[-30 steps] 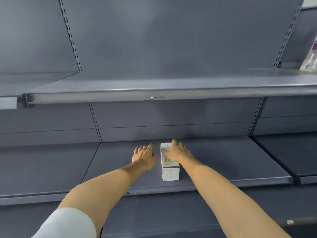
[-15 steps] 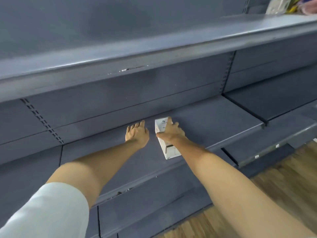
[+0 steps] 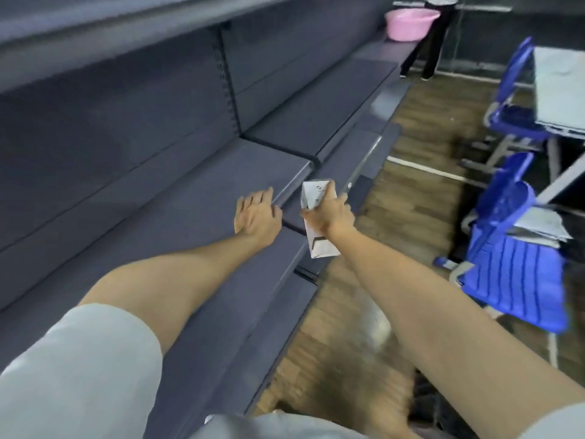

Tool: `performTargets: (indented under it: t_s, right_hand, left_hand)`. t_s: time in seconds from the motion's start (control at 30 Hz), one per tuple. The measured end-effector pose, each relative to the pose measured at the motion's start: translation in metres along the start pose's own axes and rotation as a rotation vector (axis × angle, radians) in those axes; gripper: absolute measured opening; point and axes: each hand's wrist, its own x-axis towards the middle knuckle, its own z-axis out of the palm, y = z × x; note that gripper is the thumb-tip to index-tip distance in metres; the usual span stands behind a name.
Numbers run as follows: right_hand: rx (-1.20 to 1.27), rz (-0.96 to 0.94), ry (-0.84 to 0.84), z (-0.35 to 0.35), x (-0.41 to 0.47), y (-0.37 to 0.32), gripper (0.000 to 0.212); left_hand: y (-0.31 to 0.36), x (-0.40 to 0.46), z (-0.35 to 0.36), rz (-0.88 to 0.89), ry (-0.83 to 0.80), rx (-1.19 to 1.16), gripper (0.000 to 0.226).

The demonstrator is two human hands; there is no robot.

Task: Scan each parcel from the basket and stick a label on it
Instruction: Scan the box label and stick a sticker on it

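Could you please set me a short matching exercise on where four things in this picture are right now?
Things:
1. white box
2. left hand
3. pink basin
4. blue chair

Places or states:
A. on the far end of the shelving
B. held in the right hand
C. standing on the wooden floor
D. open, over the grey shelf

Pairs: 1-B, 2-D, 3-A, 4-C

A dark grey metal shelf [image 3: 177, 217] is seen running from 7 o'clock towards 1 o'clock, with a further grey shelf board [image 3: 316, 115] adjoining it at 1 o'clock. At the far end, near 12 o'clock, a round pink plastic basin [image 3: 408, 23] is set on the shelving. A brown wood-patterned floor [image 3: 421, 172] is seen at 3 o'clock, and blue plastic chairs [image 3: 512, 270] are stood on it.
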Motion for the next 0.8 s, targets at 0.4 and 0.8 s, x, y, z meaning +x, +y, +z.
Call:
performTargets:
  t_s: [0.4, 0.8]
  right_hand:
    - [0.018, 0.447, 0.043, -0.027, -0.045, 0.214, 0.092]
    - [0.034, 0.671, 0.031, -0.013, -0.053, 0.291, 0.092]
  left_hand:
    - [0.153, -0.048, 0.134, 0.275, -0.307, -0.057, 0.053]
    - [0.198, -0.043, 0.194, 0.425, -0.438, -0.021, 0.053]
